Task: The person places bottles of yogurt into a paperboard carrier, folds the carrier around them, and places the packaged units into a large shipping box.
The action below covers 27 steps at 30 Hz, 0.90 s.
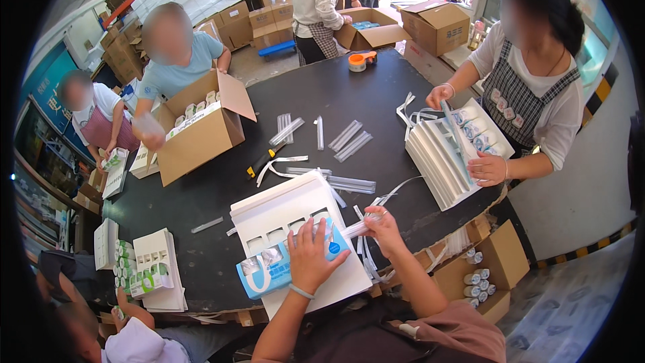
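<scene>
My left hand (311,257) lies with spread fingers on top of a blue-and-white printed carton sleeve (269,267). White-lidded cups (250,265) show through the sleeve's openings. Beneath it is a stack of flat white cardboard blanks (282,195) with cut-out windows, near the table's front edge. Pinched in my right hand (384,232) is a bundle of clear thin plastic strips (355,229), just right of the sleeve. Its left end reaches the sleeve's right end. White paper-like strips (369,262) hang in a tangle below that hand.
Clear plastic bundles (352,184) and a yellow-black utility knife (259,164) lie on the black table (221,242). Orange tape dispenser (359,62) sits at the back. Co-workers handle a cardboard box (201,148) and white sleeves (438,161). An open carton of cups (476,282) stands lower right.
</scene>
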Tool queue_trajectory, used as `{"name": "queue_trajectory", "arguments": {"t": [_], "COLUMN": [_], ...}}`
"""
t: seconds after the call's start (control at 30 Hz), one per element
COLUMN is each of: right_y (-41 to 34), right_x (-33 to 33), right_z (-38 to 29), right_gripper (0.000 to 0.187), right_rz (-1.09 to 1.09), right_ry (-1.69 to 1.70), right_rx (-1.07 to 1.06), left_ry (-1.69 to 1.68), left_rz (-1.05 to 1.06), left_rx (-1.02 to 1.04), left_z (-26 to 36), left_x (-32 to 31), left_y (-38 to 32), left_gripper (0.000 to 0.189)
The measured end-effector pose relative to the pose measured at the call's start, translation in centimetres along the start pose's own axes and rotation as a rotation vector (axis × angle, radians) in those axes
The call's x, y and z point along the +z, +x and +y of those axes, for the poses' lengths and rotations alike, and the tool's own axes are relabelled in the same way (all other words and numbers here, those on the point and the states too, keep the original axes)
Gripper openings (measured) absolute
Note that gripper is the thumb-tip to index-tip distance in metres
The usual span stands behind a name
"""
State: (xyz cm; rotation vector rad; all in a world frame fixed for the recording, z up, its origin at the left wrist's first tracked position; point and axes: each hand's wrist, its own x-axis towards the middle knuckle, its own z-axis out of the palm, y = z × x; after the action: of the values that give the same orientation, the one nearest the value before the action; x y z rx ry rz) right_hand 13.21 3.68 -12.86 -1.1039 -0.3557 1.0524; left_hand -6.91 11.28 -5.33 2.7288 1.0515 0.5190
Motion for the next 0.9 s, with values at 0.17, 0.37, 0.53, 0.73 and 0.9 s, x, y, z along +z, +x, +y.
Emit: {"name": "queue_trajectory", "arguments": {"t": [0.17, 0.37, 0.53, 0.73, 0.9], "right_y": [-0.9, -2.2, -3.4, -4.7, -5.7], "right_x": [-0.5, 1.2, 3.3, 5.9, 6.9], "right_z": [-1.3, -2.4, 2.1, 1.5, 0.9], "right_gripper": [0.026, 0.032, 0.054, 0.075, 0.082], "right_rz": [-0.095, -0.179, -0.163, -0.19, -0.289], "right_ry": [-0.031, -0.032, -0.283, -0.302, -0.334], "right_rx": [0.031, 0.002, -0.167, -0.043, -0.038], "left_ry": [0.024, 0.028, 0.04, 0.103, 0.073], "left_rz": [0.006, -0.004, -0.008, -0.061, -0.095], "left_rx": [0.0, -0.001, 0.012, 0.041, 0.074], "left_z": [-0.1, -0.1, 0.6, 0.1, -0.5], "left_x": [0.0, 0.0, 0.1, 0.1, -0.1], "left_y": [-0.2, -0.2, 0.2, 0.3, 0.0], "left_gripper": [0.091, 0.089, 0.087, 0.085, 0.087]}}
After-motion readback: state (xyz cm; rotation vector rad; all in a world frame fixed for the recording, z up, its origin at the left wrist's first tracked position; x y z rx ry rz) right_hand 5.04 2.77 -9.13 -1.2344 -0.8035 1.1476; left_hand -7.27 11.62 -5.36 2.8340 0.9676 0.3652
